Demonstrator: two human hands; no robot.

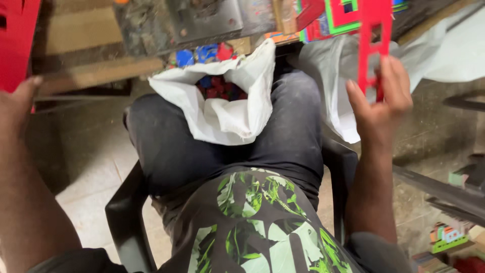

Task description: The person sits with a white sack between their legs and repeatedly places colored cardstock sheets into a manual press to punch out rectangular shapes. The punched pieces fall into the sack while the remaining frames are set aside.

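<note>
Two hands up, bag on lap.
I see right fingers closed on red cutout strip; left hand far left, grip unclear; white bag between.

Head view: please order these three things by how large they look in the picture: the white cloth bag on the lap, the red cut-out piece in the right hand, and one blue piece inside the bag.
1. white cloth bag
2. red cut-out piece, partly cut off by the frame's top edge
3. blue piece, smallest, partly hidden
</note>
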